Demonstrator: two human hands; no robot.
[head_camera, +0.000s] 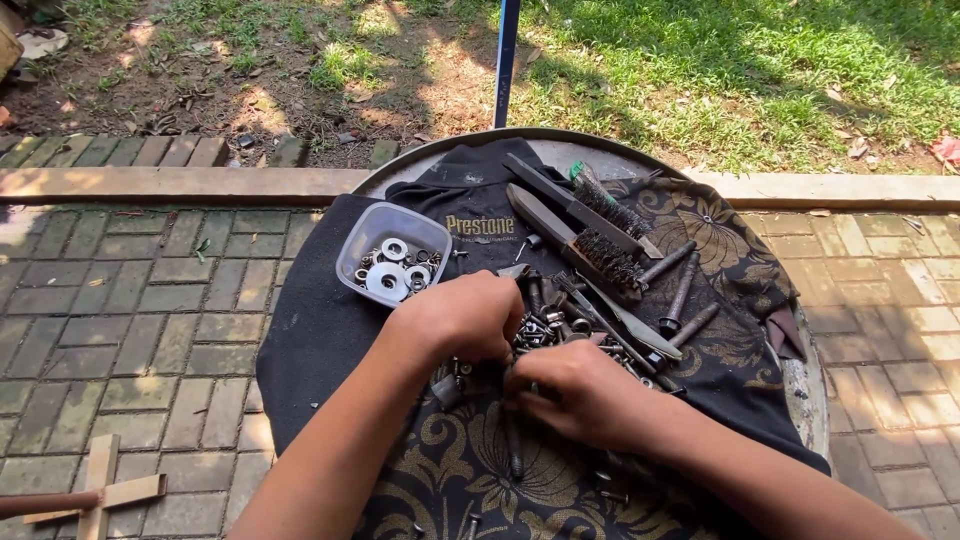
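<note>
Outdoors beside brick paving, a cloth-covered round table (800, 385) is bearing a pile of nuts and bolts (548, 328) that the left hand (462, 318) and right hand (580, 392) are seemingly sorting, fingers curled shut on something unclear, washers waiting in a plastic tub (392, 262) nearby.

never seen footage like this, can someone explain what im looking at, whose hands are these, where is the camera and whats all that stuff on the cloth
There is one picture, taken by a camera worn on a person's head, looking down at their own bare hands. No machine is involved. The left hand and right hand both pick through a pile of nuts and bolts on a dark cloth spread over a round metal surface. What each grip holds is hidden. Nearby sit a clear tub of washers, two wire brushes and long bolts.
</note>
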